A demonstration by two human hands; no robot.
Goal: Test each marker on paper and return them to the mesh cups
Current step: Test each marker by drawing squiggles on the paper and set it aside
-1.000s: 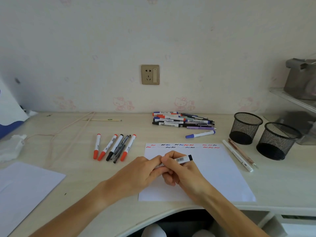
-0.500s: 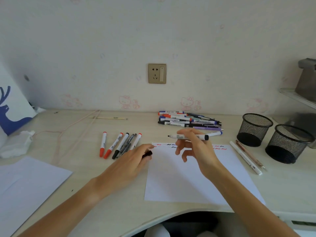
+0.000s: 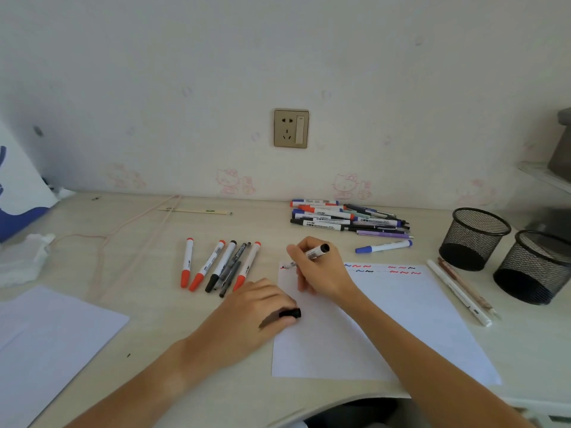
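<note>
Your right hand (image 3: pixel 321 270) pinches an uncapped marker (image 3: pixel 307 254) between thumb and curled fingers, tip down at the far left corner of the paper (image 3: pixel 401 319), black end raised toward the wall. Your left hand (image 3: pixel 256 307) rests at the paper's left edge, fingers curled around the black cap (image 3: pixel 290 313), which pokes out onto the sheet. Short red, blue and black squiggles (image 3: pixel 401 270) run along the paper's far edge. The paper lies at the desk's (image 3: pixel 139 267) near edge, centre-right.

Left of the paper, five markers (image 3: pixel 221 265) lie side by side, caps toward you: red, red, black, a dark pen, red. A pile of markers (image 3: pixel 346 219) sits against the desk's far edge, with one blue-capped marker (image 3: pixel 383 246) lying apart, just nearer you. Two black mesh cups (image 3: pixel 506 251) stand near the desk's right edge, touching or nearly so. Two slim pens (image 3: pixel 463 288) lie between the cups and the paper. A second sheet (image 3: pixel 46 341) lies at the near left corner, crumpled tissue (image 3: pixel 24 261) beyond it.
</note>
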